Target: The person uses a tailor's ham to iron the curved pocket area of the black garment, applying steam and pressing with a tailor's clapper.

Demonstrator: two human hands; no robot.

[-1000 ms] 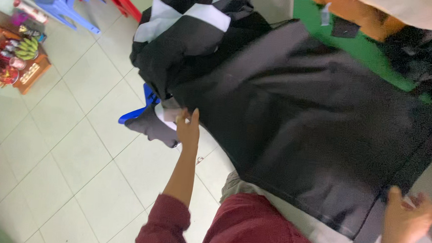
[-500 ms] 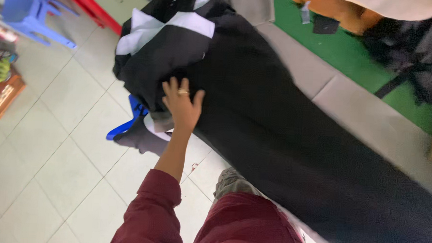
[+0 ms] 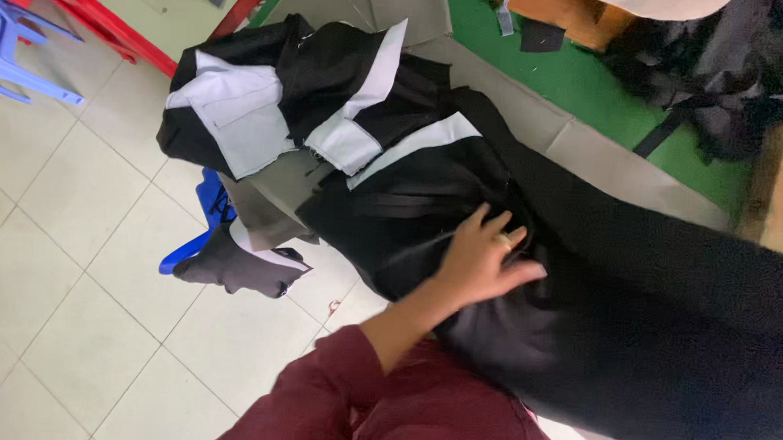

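— Can we see our right hand?
— No, hidden. Our left hand (image 3: 483, 256) lies spread, flat on the black cloth (image 3: 637, 304).
— Its long axis?
— It runs from ten to four across the worktop (image 3: 617, 174), the end cut off.

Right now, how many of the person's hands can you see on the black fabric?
1. The left hand lies flat, fingers spread, on the black fabric near its bunched middle. The right hand is out of frame, so it may be hidden off to the right.
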